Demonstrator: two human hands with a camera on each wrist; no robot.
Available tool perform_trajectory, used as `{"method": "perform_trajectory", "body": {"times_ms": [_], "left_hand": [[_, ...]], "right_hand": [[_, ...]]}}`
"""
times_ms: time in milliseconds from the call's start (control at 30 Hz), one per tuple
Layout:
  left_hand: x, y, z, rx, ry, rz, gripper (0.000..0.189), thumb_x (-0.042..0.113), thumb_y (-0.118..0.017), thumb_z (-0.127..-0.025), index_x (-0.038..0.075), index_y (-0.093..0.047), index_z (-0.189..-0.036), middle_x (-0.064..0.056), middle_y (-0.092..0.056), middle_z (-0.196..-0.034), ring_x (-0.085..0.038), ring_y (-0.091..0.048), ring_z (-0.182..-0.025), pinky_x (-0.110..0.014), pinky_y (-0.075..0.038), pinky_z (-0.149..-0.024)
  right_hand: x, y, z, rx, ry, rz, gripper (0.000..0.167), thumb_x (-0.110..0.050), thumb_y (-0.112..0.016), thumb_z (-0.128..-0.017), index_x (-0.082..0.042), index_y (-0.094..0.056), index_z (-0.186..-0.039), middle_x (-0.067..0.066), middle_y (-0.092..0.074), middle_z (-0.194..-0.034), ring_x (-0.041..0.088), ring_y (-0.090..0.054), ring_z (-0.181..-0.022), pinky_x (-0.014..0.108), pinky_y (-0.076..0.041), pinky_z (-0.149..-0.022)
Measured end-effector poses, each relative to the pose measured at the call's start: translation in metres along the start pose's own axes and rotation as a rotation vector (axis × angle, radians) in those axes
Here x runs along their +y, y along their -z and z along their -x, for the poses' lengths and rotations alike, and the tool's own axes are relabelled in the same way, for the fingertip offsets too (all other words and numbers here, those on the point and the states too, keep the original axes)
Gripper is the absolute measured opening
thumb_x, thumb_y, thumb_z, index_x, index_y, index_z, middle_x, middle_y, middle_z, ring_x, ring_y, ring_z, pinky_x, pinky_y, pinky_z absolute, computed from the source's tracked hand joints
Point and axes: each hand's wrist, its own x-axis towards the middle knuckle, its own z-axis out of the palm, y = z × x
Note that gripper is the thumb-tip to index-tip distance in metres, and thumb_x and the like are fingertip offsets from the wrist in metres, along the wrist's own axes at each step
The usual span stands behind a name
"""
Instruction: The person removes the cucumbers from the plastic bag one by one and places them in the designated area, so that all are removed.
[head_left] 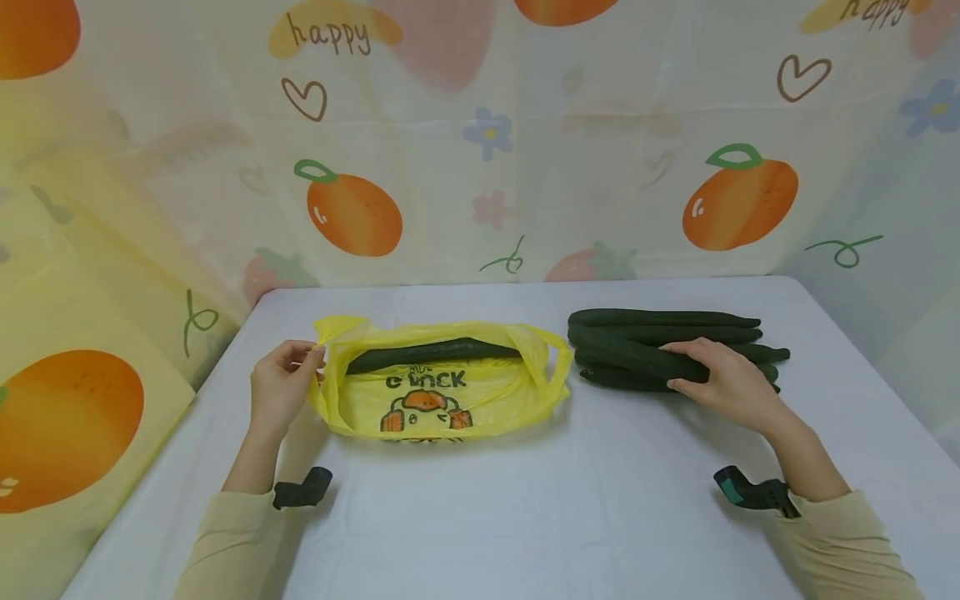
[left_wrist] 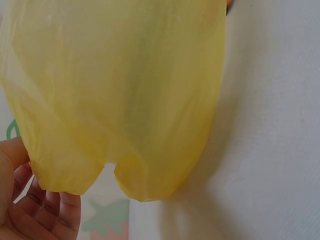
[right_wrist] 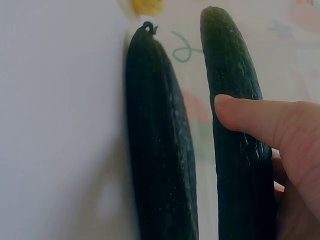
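Note:
A yellow plastic bag (head_left: 517,404) with printed black letters and a cartoon figure lies on its side, its mouth spread. One dark green cucumber (head_left: 435,353) shows inside it. My left hand (head_left: 281,387) pinches the bag's left end between thumb and fingers; the left wrist view shows the bag's end (left_wrist: 145,170) beside that hand. To the right, my right hand (head_left: 723,379) grips a cucumber (head_left: 622,346) of the pile, thumb on the near side. In the right wrist view this cucumber (right_wrist: 240,190) stands apart from a neighbouring one (right_wrist: 160,130).
The other cucumbers (head_left: 660,317) lie side by side at the back right of the white table (head_left: 480,517). Behind the table's far edge hangs a printed cloth (head_left: 427,150) with oranges and flowers. Each wrist wears a black camera mount (head_left: 303,490).

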Motion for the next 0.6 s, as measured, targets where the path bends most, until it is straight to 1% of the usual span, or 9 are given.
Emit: {"method": "perform_trajectory", "body": {"times_ms": [233, 400, 600], "left_hand": [[0.0, 0.002, 0.001, 0.011, -0.002, -0.014, 0.024, 0.025, -0.063, -0.087, 0.003, -0.065, -0.096, 0.014, -0.06, -0.066, -0.009, -0.062, -0.058, -0.015, -0.048, -0.049], [0.0, 0.002, 0.002, 0.017, -0.006, -0.009, 0.023, 0.024, -0.063, -0.087, 0.002, -0.064, -0.096, 0.014, -0.06, -0.066, -0.01, -0.062, -0.057, -0.015, -0.048, -0.049], [-0.001, 0.004, 0.003, 0.016, -0.007, -0.018, 0.025, 0.025, -0.063, -0.087, 0.003, -0.065, -0.096, 0.015, -0.06, -0.065, -0.006, -0.061, -0.057, -0.015, -0.048, -0.049]], "right_hand": [[0.008, 0.003, 0.004, -0.051, 0.037, 0.045, 0.045, -0.013, -0.075, -0.075, -0.008, -0.059, -0.117, 0.009, -0.062, -0.106, 0.025, -0.058, -0.089, 0.041, -0.049, -0.069], [0.014, 0.003, 0.006, -0.097, 0.067, 0.065, 0.044, -0.013, -0.075, -0.074, -0.008, -0.06, -0.116, 0.007, -0.062, -0.105, 0.025, -0.058, -0.091, 0.04, -0.049, -0.07], [0.018, 0.003, 0.01, -0.138, 0.103, 0.067, 0.044, -0.014, -0.076, -0.074, -0.009, -0.061, -0.115, 0.003, -0.063, -0.104, 0.02, -0.059, -0.09, 0.035, -0.049, -0.069]]}}
